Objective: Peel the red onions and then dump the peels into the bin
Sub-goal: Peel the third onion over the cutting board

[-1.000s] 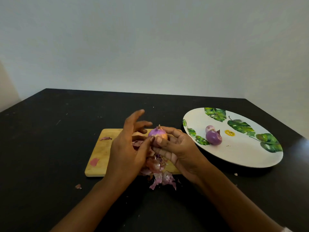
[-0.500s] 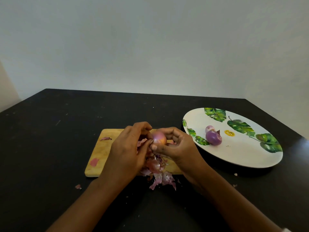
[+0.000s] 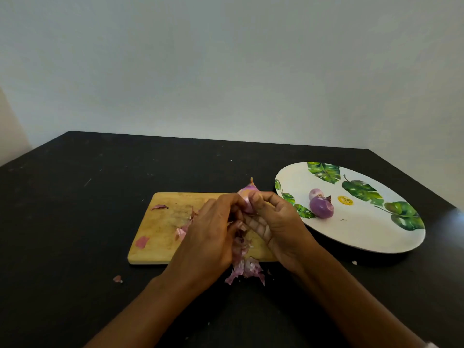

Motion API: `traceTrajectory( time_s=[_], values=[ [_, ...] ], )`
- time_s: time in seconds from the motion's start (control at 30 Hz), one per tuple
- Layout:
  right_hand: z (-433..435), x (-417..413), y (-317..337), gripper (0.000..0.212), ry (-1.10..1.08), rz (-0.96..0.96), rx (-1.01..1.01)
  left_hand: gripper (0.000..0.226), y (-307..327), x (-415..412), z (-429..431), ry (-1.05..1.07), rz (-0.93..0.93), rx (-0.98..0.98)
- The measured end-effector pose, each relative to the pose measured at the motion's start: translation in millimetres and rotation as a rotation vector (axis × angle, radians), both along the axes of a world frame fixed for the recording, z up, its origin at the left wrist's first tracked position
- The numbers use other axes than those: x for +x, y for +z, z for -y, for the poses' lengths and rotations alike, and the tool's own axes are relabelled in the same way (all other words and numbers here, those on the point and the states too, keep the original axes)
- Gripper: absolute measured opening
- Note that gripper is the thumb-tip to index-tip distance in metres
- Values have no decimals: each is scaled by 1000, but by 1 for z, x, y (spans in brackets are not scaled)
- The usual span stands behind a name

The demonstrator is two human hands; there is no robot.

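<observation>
Desk (image 3: 75, 197), dark; one stray peel flake (image 3: 117, 279) lies on it, near left of the cutting board (image 3: 160, 229). Two loose skin scraps (image 3: 142, 241) sit on the board's left half. Left hand (image 3: 208, 237) is over the board's middle, grip closed: fingers curled onto the left side of the red onion (image 3: 247, 197), apparently pinching its skin, though the exact contact is hidden. The onion is held above the board between both hands, tip pointing up. Peel pile (image 3: 244, 270) lies under the hands, spilling off the board's near edge onto the desk. Right hand (image 3: 278, 227) has its grip closed on the onion, thumb and fingers round it. Far right: plate (image 3: 376, 237) with two peeled onions (image 3: 322, 206) touching each other. Step judged: peeling, mid-onion. Next move calls for stripping the pinched skin down while the right hand steadies. No bin in view.
</observation>
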State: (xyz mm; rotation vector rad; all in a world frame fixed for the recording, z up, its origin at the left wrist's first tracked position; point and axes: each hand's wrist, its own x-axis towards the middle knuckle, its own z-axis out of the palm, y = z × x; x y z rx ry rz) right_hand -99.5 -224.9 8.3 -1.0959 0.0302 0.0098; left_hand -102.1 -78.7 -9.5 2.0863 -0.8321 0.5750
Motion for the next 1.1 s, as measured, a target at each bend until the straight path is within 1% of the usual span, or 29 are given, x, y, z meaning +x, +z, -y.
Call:
traceTrajectory(
  time_s=[0.03, 0.1, 0.13, 0.17, 0.2, 0.3, 0.33, 0.43, 0.6, 0.67, 0.8, 1.0, 1.1],
  values=[
    [0, 1, 1, 49, -13, -11, 18, 28, 0, -1, 0, -9, 1, -24],
    [-3, 4, 1, 64, -24, -35, -1, 35, 2, -1, -1, -7, -4, -101],
    [-4, 4, 0, 72, -11, -43, -12, 40, 3, -1, -1, 5, -2, -138],
    [-5, 4, -2, 74, 12, -49, -21, 45, 4, -1, -2, 21, 5, -168],
    [-6, 3, -3, 71, 36, -49, -31, 50, 5, 0, -2, 35, 17, -190],
    [-6, 0, -4, 44, 93, -12, -62, 65, 5, 2, -4, 46, 37, -205],
    [-6, -1, -4, 39, 106, 7, -78, 69, 4, 3, -5, 50, 37, -194],
    [-7, -3, -4, 34, 113, 31, -113, 74, 0, 5, -6, 92, 54, -134],
    [-10, -5, -3, 34, 60, 13, -125, 66, -1, 4, -4, 143, 96, -98],
    [-11, -4, -3, 33, 50, 14, -126, 61, 0, 4, -5, 136, 101, -102],
    [-12, -5, -2, 31, 51, 11, -117, 59, 0, 5, -6, 114, 86, -116],
    [-13, -5, 0, 28, 66, -31, -49, 59, 2, 4, -7, 96, 80, -150],
    [-14, -5, 2, 30, 71, -52, 8, 49, 3, 3, -5, 95, 85, -149]
  ],
)
